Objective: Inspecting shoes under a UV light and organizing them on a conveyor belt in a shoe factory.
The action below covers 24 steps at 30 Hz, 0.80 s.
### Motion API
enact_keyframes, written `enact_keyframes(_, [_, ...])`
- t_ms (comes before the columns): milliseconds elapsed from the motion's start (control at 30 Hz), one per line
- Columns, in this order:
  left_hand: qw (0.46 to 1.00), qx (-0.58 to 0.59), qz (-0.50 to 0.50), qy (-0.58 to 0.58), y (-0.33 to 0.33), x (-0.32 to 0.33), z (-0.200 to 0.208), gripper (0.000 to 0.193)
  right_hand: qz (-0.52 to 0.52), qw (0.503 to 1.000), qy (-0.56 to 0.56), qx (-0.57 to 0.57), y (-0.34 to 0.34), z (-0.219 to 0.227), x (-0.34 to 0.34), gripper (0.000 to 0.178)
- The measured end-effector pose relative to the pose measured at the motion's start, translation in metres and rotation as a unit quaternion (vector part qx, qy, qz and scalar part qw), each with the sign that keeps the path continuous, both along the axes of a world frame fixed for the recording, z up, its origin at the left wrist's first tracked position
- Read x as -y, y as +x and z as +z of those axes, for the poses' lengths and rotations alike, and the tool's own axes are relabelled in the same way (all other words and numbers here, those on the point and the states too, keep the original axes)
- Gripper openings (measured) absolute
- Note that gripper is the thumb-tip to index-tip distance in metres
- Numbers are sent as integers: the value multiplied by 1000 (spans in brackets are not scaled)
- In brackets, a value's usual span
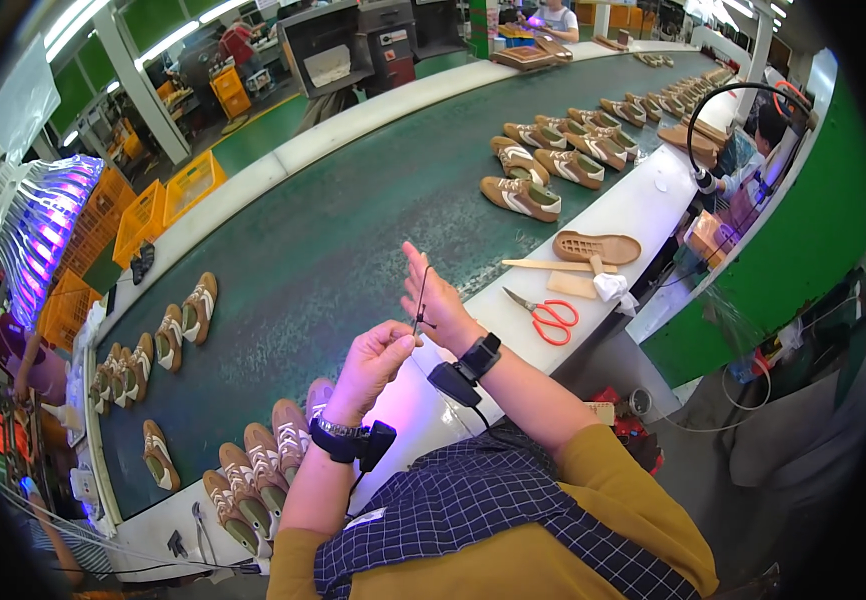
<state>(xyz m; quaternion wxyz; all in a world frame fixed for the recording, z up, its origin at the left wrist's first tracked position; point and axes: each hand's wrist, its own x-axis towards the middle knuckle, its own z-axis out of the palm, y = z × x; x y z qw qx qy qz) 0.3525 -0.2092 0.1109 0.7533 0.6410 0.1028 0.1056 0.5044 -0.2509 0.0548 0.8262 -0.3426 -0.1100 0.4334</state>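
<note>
My left hand [368,368] is closed in a pinch on a thin black cord [420,312], which shows a small knot or clip. My right hand [445,308] is held up just beyond it, palm turned toward the left and fingers stretched out. Across its palm runs the cord; whether it loops round the back is hidden. Both hands hang over the near edge of the green conveyor belt [323,240]. Beside my left forearm stand several brown and white shoes [261,450] in a row. Red-handled scissors [553,322] lie right of my right wrist.
On the white ledge [643,200] are a tan shoe sole [598,248], a flat stick [543,265] and crumpled white tissue [611,287]. More shoes [520,198] line the belt. A purple-lit lamp [43,235] hangs at left; pliers [203,530] lie near the lower left.
</note>
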Motion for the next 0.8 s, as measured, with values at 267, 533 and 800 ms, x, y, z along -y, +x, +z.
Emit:
enact_keyframes(267, [991, 19, -127, 48, 12, 41, 10, 18, 96, 763, -418, 484, -9, -45, -41, 65])
enact_keyframes(533, [959, 3, -133, 251, -32, 57, -10, 15, 123, 974, -134, 132, 14, 9, -45, 24])
enact_keyframes(800, [840, 115, 39, 529, -49, 2, -10, 11, 140, 983, 86, 88, -8, 90, -36, 12])
